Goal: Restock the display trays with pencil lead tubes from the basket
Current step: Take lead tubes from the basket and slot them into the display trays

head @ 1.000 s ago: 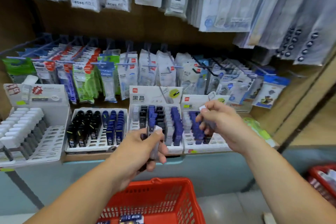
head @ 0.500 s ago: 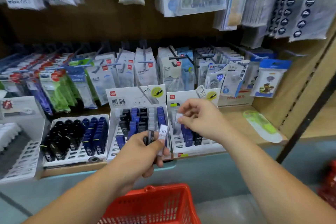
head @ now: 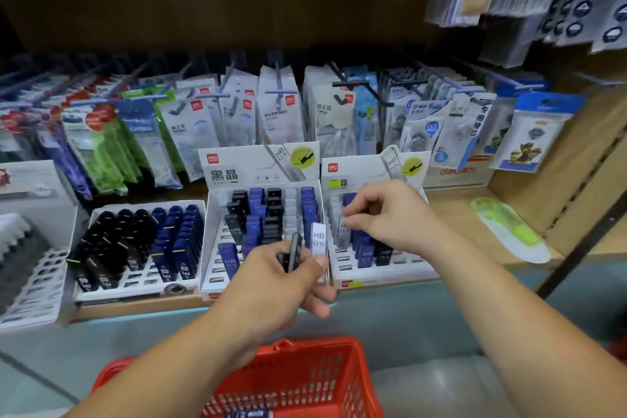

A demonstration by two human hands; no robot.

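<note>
over the white slotted display tray (head: 373,274), a clear plastic lead tube (head: 341,233) is pinched by the curled right hand (head: 390,217). left hand (head: 271,282) grips a clear hb tube (head: 319,241) plus dark tubes (head: 294,251), above the red plastic basket (head: 305,380).

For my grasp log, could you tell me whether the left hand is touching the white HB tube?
Touching. In the head view, the left hand grips the white HB tube, thumb curled over its lower end, beside a dark tube.
</note>
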